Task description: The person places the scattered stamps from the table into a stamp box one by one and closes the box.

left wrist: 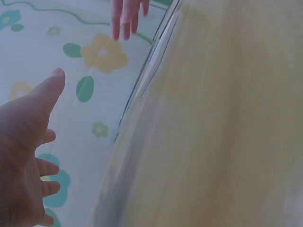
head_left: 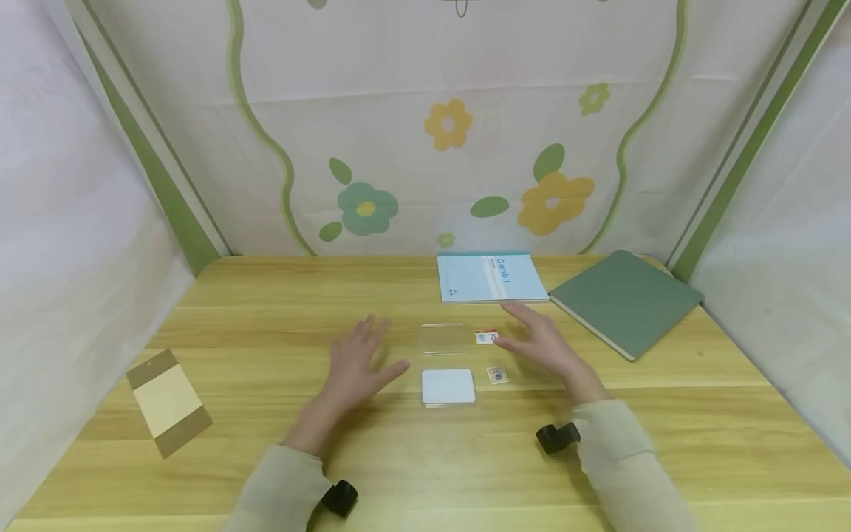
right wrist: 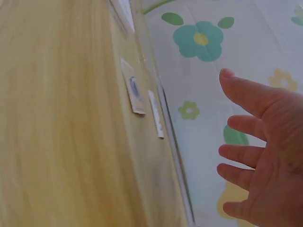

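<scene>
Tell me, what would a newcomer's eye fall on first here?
Probably the left hand and right hand, spread over the wooden table on either side of a small white rectangle. Next, perhaps, the green book lying askew near the table's far right corner. Behind, a large orange flower stands out on the pale cloth.

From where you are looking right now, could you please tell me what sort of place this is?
It seems to be a small cloth-screened desk space, perhaps a booth: a wood-grained table stands before a flower-printed cloth, pale fabric encloses both sides, and a blue notebook lies near the back edge.
</scene>
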The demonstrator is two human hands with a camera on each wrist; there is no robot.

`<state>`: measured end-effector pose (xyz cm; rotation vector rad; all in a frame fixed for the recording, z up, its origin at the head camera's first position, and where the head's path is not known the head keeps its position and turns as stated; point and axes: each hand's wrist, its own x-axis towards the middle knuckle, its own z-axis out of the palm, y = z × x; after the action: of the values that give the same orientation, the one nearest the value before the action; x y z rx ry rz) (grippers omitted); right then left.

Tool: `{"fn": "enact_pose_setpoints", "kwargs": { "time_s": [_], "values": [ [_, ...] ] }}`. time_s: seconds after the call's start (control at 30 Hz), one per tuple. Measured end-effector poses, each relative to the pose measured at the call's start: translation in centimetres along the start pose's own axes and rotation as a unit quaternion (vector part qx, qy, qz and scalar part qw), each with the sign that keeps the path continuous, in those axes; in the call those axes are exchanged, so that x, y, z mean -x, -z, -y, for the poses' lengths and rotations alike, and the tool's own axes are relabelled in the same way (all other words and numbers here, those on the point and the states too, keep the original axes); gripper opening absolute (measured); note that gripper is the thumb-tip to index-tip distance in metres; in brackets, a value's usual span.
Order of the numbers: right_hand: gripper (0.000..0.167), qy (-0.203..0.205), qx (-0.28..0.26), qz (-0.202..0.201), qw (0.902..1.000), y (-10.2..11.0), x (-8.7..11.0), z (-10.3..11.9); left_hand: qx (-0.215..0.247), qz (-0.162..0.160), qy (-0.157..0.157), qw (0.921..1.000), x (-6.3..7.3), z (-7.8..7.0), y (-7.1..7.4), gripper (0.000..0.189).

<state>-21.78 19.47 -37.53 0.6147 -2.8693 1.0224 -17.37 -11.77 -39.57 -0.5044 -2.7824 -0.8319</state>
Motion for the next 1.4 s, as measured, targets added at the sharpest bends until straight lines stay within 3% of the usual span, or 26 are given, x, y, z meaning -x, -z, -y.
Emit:
{"fn": "enact_pose_setpoints", "kwargs": {
  "time_s": [0.17, 0.43, 0.53, 0.73, 0.93, 1.4],
  "values": [
    [0.06, -0.042, -0.062, 0.021, 0.997, -1.0, -0.3, -0.8, 0.061, 0.009, -0.015, 0.998, 0.3, -0.5, -1.4, 0.074],
    [0.055, -0.049, -0.102, 0.018, 0.9934, -2.6, -1.0, -2.3, 0.1, 0.048, -0.013, 0.9938, 0.8, -0.8, -3.0, 0.077],
    [0.051, -0.042, -0.097, 0.007, 0.9944, -3.3, -1.2, -2.6, 0.09, 0.061, -0.017, 0.994, 0.9, -0.8, -3.3, 0.076],
    [0.043, -0.002, -0.024, -0.027, 0.9993, -4.4, -1.5, -3.0, 0.058, 0.07, -0.035, 0.9953, 1.0, -1.1, -3.8, 0.075],
    [0.04, -0.007, 0.01, -0.041, 0.9991, -4.8, -1.4, -3.2, -0.002, 0.085, -0.046, 0.9953, 1.2, -1.2, -4.3, 0.076],
    [0.03, -0.004, -0.008, -0.053, 0.9985, -4.8, -1.2, -3.0, -0.022, 0.078, -0.067, 0.9944, 1.3, -1.2, -4.3, 0.068]
  ]
}}
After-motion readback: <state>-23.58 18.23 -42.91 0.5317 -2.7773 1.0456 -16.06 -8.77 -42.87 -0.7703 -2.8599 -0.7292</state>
